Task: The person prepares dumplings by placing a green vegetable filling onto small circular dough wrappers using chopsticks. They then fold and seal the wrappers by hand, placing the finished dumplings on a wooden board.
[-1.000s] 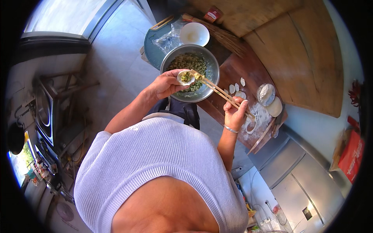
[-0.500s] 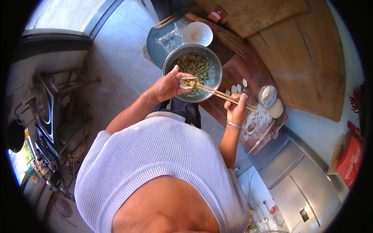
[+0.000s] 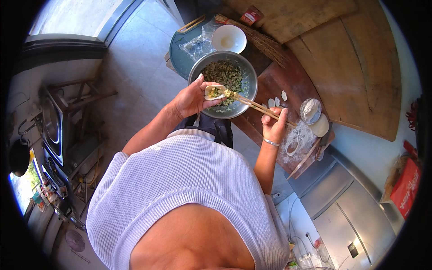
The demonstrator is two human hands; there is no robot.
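My left hand [image 3: 193,99] holds a round dumpling wrapper [image 3: 209,93] in its fingers, over the near left rim of a steel bowl [image 3: 253,92]. Some filling lies on the wrapper. Chopped green and brown filling [image 3: 227,74] covers part of the bowl's bottom. In my right hand [image 3: 274,127] is a pair of wooden chopsticks [image 3: 254,105], slanting up to the left. A yellowish clump of filling [image 3: 231,94] sits at their tips, right beside the wrapper's right edge. The fingers of my right hand are closed round the chopsticks.
Several dough wrappers [image 3: 277,101] lie on the red-brown board [image 3: 265,85] to the right. Near them are a bowl of flour [image 3: 310,110], a pale dough lump [image 3: 320,126] and scattered flour [image 3: 299,139]. A white bowl [image 3: 229,39] stands behind the steel bowl.
The chopstick tips have drawn back slightly to the right from the wrapper, with filling at their ends. My left hand has shifted a little left with the wrapper.
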